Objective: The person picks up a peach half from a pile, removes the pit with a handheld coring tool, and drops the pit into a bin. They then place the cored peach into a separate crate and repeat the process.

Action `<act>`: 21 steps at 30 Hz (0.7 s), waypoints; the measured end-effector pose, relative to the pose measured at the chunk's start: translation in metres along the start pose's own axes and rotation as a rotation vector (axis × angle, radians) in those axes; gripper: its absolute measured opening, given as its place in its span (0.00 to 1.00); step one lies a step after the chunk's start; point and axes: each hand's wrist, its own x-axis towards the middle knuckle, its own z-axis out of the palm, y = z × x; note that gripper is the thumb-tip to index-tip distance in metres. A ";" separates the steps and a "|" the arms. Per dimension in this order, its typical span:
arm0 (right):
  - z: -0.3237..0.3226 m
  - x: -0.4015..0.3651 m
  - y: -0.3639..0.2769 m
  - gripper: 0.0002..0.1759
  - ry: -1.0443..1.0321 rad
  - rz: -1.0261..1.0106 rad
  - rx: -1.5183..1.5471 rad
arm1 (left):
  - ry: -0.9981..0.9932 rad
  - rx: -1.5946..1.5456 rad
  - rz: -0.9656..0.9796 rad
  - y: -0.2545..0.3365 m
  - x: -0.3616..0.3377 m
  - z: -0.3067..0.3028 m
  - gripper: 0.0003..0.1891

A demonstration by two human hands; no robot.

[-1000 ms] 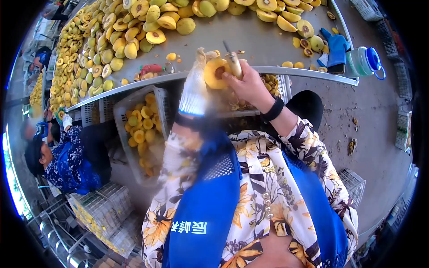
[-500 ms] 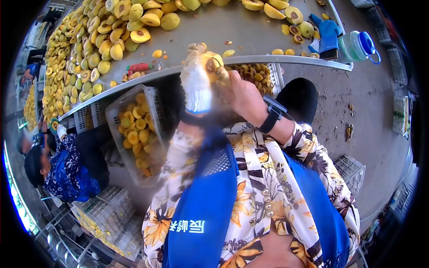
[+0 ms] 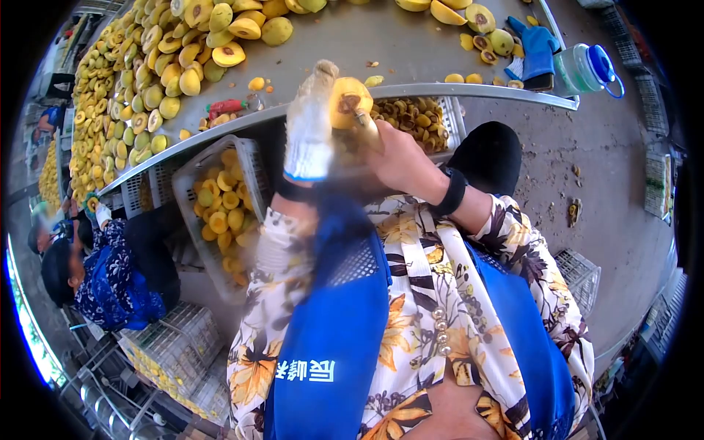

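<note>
My left hand [image 3: 312, 121], in a white knitted glove, holds a halved yellow fruit [image 3: 347, 101] with its cut face and brown centre showing. My bare right hand [image 3: 403, 163] is wrapped round the light handle of a small tool [image 3: 367, 129], whose tip meets the fruit's centre. Both hands are over the near edge of the metal table [image 3: 323, 55]. Below and behind them a crate holds small yellow-brown pieces [image 3: 412, 117]. A heap of halved fruit [image 3: 172, 44] covers the table's left part.
A crate of fruit halves [image 3: 224, 209] stands below the table at left. On the table lie a red-handled object [image 3: 227, 106], a blue glove [image 3: 540, 51] and a clear bottle [image 3: 583, 72]. A co-worker [image 3: 110, 271] sits at far left. Another crate [image 3: 579, 277] is at right.
My left hand has shifted slightly left and turned, so more of the fruit's cut face shows. My right wrist has rotated, and the tool remains at the fruit's centre.
</note>
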 end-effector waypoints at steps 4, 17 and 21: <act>0.023 -0.002 0.007 0.12 0.019 -0.004 0.111 | 0.064 0.189 0.316 -0.041 -0.002 -0.012 0.17; 0.002 -0.003 0.012 0.08 -0.630 0.481 1.198 | 0.073 -0.253 -0.173 -0.040 0.007 -0.010 0.15; -0.001 -0.006 0.040 0.08 -0.744 0.369 1.349 | 0.344 -0.342 -0.178 -0.036 0.003 -0.088 0.18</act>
